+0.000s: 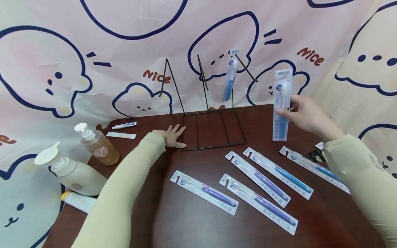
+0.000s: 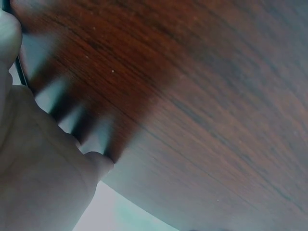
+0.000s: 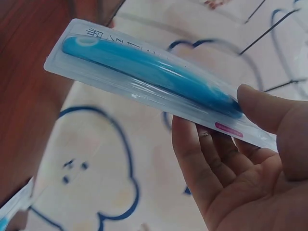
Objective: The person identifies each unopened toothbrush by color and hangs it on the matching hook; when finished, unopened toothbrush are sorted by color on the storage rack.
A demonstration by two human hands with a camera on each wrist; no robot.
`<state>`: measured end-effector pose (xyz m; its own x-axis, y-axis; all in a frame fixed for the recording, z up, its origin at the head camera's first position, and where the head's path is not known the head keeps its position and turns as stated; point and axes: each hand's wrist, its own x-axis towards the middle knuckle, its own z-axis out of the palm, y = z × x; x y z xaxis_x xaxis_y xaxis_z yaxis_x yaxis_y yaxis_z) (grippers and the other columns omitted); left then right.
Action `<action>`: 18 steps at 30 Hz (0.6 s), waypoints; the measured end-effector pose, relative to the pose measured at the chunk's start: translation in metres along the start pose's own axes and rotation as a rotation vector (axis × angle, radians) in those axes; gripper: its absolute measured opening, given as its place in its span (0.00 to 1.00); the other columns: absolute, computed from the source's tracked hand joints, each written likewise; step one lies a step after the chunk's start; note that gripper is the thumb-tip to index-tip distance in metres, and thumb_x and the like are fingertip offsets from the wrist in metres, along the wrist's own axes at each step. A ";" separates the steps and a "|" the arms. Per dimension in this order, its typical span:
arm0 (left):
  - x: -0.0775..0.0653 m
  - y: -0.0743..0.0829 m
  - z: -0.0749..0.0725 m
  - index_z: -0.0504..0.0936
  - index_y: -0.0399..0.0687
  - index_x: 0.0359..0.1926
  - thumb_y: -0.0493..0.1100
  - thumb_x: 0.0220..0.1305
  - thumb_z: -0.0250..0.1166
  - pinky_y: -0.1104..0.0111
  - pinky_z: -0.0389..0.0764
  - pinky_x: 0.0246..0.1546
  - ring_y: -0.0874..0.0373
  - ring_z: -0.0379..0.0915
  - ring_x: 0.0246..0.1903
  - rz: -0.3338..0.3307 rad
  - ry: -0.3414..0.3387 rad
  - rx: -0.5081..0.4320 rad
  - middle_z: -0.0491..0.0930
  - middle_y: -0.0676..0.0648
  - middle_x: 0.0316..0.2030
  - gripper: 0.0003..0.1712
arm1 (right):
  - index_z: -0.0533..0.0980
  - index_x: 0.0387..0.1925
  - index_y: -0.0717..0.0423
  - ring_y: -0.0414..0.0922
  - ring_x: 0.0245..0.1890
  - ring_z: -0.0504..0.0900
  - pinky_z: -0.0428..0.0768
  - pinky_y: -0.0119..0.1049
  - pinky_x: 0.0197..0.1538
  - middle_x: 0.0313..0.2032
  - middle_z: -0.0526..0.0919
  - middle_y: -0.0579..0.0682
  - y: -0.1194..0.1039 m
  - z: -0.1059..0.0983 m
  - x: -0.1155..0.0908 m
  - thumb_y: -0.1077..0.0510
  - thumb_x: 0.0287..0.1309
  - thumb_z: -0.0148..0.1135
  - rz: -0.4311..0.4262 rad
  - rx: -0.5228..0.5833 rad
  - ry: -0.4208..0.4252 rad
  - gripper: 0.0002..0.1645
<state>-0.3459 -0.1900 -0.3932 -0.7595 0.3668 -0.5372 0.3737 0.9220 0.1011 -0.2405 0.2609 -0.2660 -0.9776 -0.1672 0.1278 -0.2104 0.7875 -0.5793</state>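
Upright in front of the patterned backdrop, a packaged blue toothbrush (image 1: pixel 281 103) is pinched by my right hand (image 1: pixel 307 113), thumb across the front. In the right wrist view, the blue handle (image 3: pixel 144 67) shows through clear plastic, with fingers of the right hand (image 3: pixel 245 183) behind the pack. My left hand (image 1: pixel 170 136) rests with spread fingers at the left edge of a black wire rack (image 1: pixel 214 147). The left wrist view shows that hand (image 2: pixel 43 168) low on the dark wood. Another packaged blue toothbrush (image 1: pixel 230 77) hangs from the rack's right prong.
Several packaged toothbrushes, including a purple one (image 1: pixel 204 192) and a blue one (image 1: pixel 279 173), lie on the table (image 1: pixel 173 227). At the left are an amber pump bottle (image 1: pixel 103 151), a white pump bottle (image 1: pixel 80 177), a yellow-capped tube (image 1: pixel 79 201) and a small toothpaste tube (image 1: pixel 124 125).
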 end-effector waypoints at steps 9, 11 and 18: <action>0.001 -0.003 0.000 0.26 0.59 0.71 0.71 0.58 0.47 0.41 0.45 0.59 0.40 0.19 0.67 0.000 -0.011 -0.011 0.21 0.44 0.70 0.54 | 0.65 0.60 0.58 0.61 0.44 0.77 0.72 0.60 0.43 0.50 0.75 0.63 -0.037 0.019 -0.021 0.43 0.58 0.58 -0.113 0.055 0.015 0.35; 0.001 -0.003 0.000 0.26 0.59 0.71 0.71 0.58 0.47 0.41 0.45 0.59 0.41 0.19 0.67 -0.005 -0.013 -0.011 0.21 0.44 0.70 0.54 | 0.65 0.60 0.58 0.59 0.44 0.78 0.73 0.59 0.43 0.49 0.75 0.62 -0.041 0.023 -0.021 0.44 0.58 0.58 -0.129 0.064 0.019 0.34; 0.002 -0.002 0.000 0.26 0.62 0.70 0.72 0.57 0.48 0.40 0.45 0.59 0.43 0.19 0.67 -0.019 -0.016 -0.028 0.22 0.46 0.70 0.53 | 0.64 0.62 0.55 0.58 0.46 0.77 0.74 0.58 0.44 0.52 0.74 0.60 -0.048 0.033 -0.011 0.42 0.58 0.57 -0.142 0.079 0.007 0.35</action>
<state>-0.3479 -0.1910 -0.3944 -0.7575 0.3476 -0.5526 0.3445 0.9318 0.1139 -0.2199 0.2053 -0.2662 -0.9381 -0.2692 0.2179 -0.3461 0.7073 -0.6164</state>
